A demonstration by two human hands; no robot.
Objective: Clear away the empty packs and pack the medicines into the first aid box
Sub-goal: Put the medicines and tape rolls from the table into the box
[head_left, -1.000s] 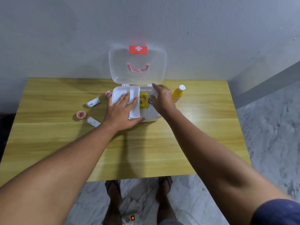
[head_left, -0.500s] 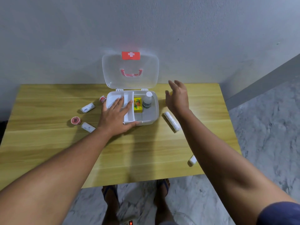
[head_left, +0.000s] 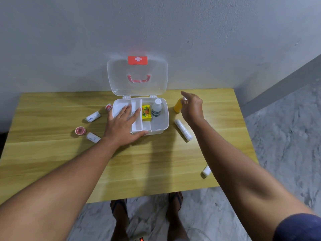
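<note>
The white first aid box stands open at the back of the table, its clear lid upright against the wall. Inside it are a small yellow pack and a white bottle. My left hand lies flat on the box's left compartments, fingers spread. My right hand is just right of the box, its fingers apart at the top of a yellow bottle that stands on the table. The hand hides most of the bottle's cap.
On the wooden table left of the box lie two white rolls and two red tape rolls. A long white roll lies right of the box. A small roll sits near the right edge.
My right hand left the white bottle standing in the box, swung out to the right, and has now come down onto the yellow bottle. My left hand stayed on the box.
</note>
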